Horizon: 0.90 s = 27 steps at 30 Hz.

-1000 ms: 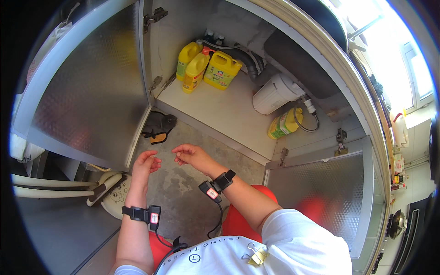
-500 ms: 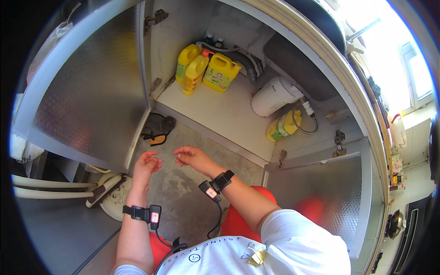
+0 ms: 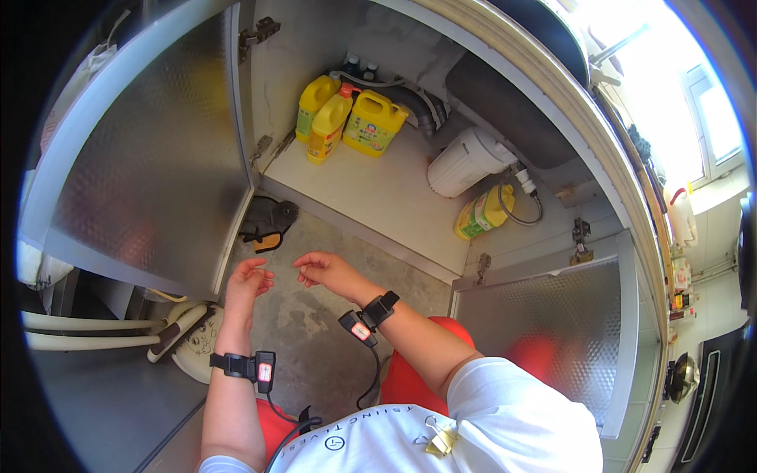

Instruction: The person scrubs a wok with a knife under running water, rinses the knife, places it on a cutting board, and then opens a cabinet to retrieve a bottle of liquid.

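My left hand (image 3: pixel 247 282) hovers over the concrete floor, fingers loosely bent and apart, with nothing in it. Facing it, a short gap away, my right hand (image 3: pixel 323 273) is also empty, its fingers half curled but open. Just beyond them on the floor lies a dark grey cloth-like thing (image 3: pixel 272 214) with an orange patch (image 3: pixel 270 242); I cannot make out its kind. Past that, inside the opened under-sink cabinet, three yellow jugs (image 3: pixel 374 124) stand together at the left. A white canister (image 3: pixel 467 163) and another yellow jug (image 3: pixel 482 213) are at the right.
Cabinet doors stand open on both sides, the left door (image 3: pixel 150 158) and the right door (image 3: pixel 544 331). A grey drain hose (image 3: pixel 414 102) runs along the cabinet's back. Pale tubular legs (image 3: pixel 95 322) and a round whitish thing (image 3: pixel 199 347) are at my left.
The whole view has shifted slightly, so the cabinet sits a little further left. Both hands keep nearly the same pose, empty; nothing was taken hold of.
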{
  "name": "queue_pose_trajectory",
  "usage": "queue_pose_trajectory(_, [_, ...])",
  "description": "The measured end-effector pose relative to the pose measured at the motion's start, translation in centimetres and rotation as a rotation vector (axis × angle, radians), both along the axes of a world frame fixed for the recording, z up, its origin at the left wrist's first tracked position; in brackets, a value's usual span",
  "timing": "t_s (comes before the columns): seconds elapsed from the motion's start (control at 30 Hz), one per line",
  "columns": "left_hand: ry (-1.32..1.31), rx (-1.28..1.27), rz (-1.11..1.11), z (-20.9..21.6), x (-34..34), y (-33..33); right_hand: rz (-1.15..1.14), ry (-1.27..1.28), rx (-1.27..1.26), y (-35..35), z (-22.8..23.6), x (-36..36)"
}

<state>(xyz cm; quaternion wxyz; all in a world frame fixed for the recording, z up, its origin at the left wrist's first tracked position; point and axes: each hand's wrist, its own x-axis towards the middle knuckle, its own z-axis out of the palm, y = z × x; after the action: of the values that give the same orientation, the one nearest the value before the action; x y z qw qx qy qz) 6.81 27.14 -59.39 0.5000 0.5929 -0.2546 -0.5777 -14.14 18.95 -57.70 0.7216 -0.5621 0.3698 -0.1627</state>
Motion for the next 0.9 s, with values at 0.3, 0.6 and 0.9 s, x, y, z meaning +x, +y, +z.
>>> queue_pose_trajectory(0.3, [-0.010, -0.013, 0.013, 0.11, 0.18, 0.00, 0.019, -0.019, -0.022, -0.06, -0.97, 0.07])
queue_pose_trajectory(0.6, [0.010, -0.023, 0.011, 0.48, 0.22, 0.23, 0.014, -0.037, 0.020, 0.37, -0.43, 0.26])
queue_pose_trajectory(0.9, [0.016, -0.027, 0.031, 0.32, 0.44, 0.38, 0.035, -0.004, 0.024, 0.54, 0.01, 0.52])
